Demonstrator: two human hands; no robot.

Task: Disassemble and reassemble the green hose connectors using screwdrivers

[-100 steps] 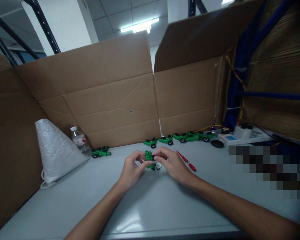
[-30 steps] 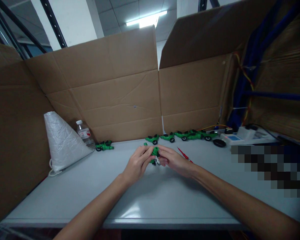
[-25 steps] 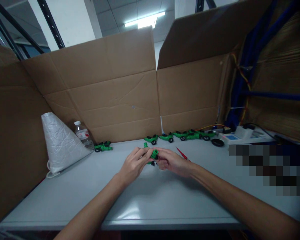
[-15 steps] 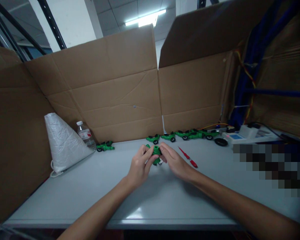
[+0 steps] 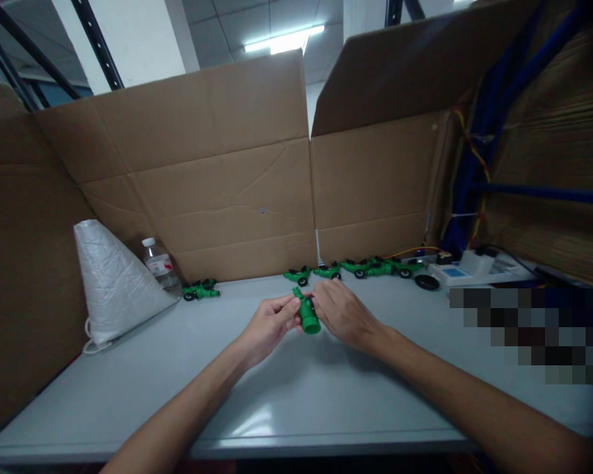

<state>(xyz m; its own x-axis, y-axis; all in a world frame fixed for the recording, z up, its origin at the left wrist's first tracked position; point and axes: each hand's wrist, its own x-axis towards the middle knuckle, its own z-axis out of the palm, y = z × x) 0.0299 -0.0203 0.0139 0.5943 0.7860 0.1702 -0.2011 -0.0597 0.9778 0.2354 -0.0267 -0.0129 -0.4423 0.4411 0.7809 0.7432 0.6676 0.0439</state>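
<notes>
Between my two hands, above the table, is a green plastic toy car body, its narrow end pointing away and its wide round end facing me. My left hand pinches it from the left with thumb and fingers. Against its right side, my right hand is closed with the back of the hand turned up; its fingertips are mostly hidden behind the toy. A small dark part shows where the right fingers meet it.
Along the back stand several green toy cars, with another toy car at left. A silvery pouch and water bottle stand at left. Right are a black ring and power strip. Cardboard walls enclose the white table.
The toy car body has turned, so its wide round end now points toward me. My right hand has rolled knuckles-up. The red screwdriver beside it no longer shows. The view shifts slightly.
</notes>
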